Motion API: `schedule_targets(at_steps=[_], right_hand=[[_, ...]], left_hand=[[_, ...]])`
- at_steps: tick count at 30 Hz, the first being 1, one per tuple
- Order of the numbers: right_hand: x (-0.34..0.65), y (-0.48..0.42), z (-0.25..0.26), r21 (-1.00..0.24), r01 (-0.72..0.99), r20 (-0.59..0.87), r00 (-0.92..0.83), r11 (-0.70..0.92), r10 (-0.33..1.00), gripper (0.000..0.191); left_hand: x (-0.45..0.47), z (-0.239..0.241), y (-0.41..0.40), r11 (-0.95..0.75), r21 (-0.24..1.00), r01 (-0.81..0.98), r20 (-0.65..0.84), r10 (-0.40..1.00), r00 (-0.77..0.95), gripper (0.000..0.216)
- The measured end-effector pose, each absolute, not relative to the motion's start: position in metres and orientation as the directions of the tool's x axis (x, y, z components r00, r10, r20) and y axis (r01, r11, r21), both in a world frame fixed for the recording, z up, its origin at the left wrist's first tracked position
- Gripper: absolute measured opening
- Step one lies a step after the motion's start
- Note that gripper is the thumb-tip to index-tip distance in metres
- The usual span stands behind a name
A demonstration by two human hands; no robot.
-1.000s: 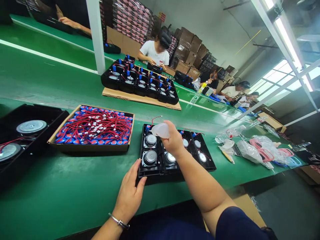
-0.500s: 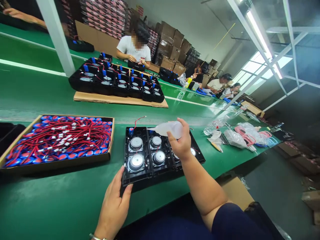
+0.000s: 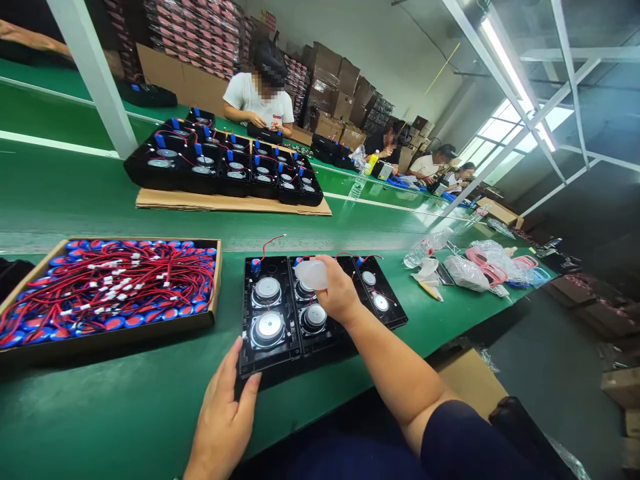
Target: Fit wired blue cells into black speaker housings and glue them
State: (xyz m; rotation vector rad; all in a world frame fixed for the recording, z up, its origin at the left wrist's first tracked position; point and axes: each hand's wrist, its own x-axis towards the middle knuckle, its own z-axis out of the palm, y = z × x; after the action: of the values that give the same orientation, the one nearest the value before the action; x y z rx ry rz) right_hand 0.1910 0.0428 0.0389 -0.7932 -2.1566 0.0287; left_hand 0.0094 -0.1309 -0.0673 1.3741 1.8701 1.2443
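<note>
Several black speaker housings (image 3: 270, 317) with round silver drivers lie side by side on the green bench in front of me. My right hand (image 3: 337, 293) holds a translucent squeeze bottle (image 3: 311, 274) above the second housing, its nozzle pointing down toward the housing. My left hand (image 3: 223, 420) rests on the bench with thumb and fingers against the near left corner of the first housing. A blue part with red wire (image 3: 256, 265) sticks up at that housing's far edge.
A cardboard tray (image 3: 115, 330) of blue parts with red wires sits to the left. More black housings (image 3: 220, 167) stand on cardboard across the green belt. Clear bags and pink items (image 3: 480, 270) lie at right. Several seated people work on the far side.
My right hand has tipped the bottle from lying sideways to nozzle-down and lowered it over the second housing. The view has shifted slightly; my left hand stays at the housing's corner.
</note>
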Motion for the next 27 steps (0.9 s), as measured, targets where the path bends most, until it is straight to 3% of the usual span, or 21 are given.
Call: schedule_targets(at_steps=[27], right_hand=[[0.213, 0.042, 0.031, -0.341, 0.582, 0.732, -0.327, 0.738, 0.597, 0.048]], left_hand=[[0.009, -0.070, -0.132, 0.096, 0.876, 0.473, 0.097, 0.924, -0.369, 0.068]])
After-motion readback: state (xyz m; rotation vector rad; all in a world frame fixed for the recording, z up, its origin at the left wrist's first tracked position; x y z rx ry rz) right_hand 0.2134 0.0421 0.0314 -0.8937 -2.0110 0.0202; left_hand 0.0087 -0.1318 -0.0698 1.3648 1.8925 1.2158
